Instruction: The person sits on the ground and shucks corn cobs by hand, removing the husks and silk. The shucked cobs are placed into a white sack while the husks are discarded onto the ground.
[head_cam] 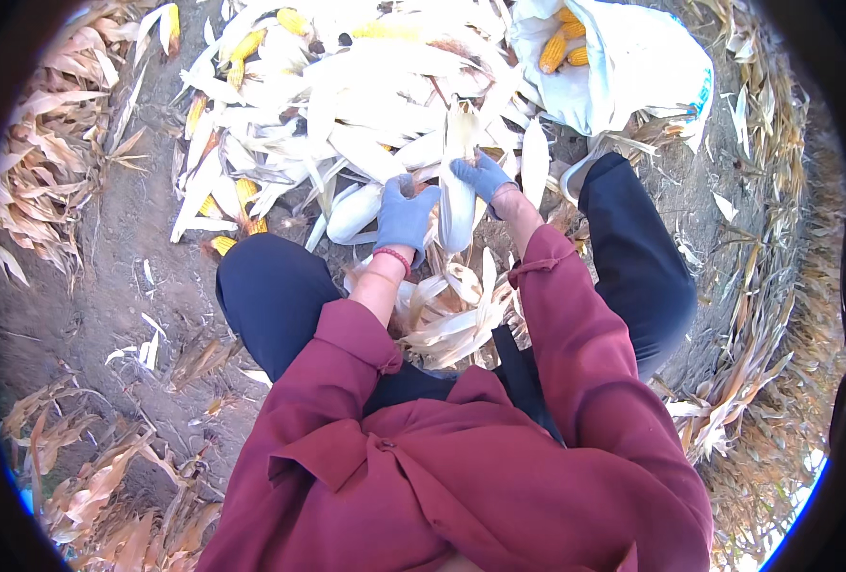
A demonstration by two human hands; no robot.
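My right hand (pixel 486 180), in a grey-blue glove, grips an ear of corn in its dry husk (pixel 457 207) and holds it upright in front of me. Just left of that ear is my left hand (pixel 404 214), gloved alike, its thumb and fingers apart; whether it touches the ear I cannot tell. Another husked-over ear (pixel 355 214) lies at the left hand's outer side. Beyond both hands spreads a heap of pale corn husks and ears (pixel 365 93), with yellow kernels showing on several. Loose stripped husks (pixel 458 314) lie between my legs.
A white woven sack (pixel 644 64) lies at the upper right, its mouth showing several bare yellow cobs (pixel 553 51). Bare yellow cob ends (pixel 223 245) stick out near my left knee. Dry corn leaves (pixel 58 136) line the soil at the left, and more run along the right.
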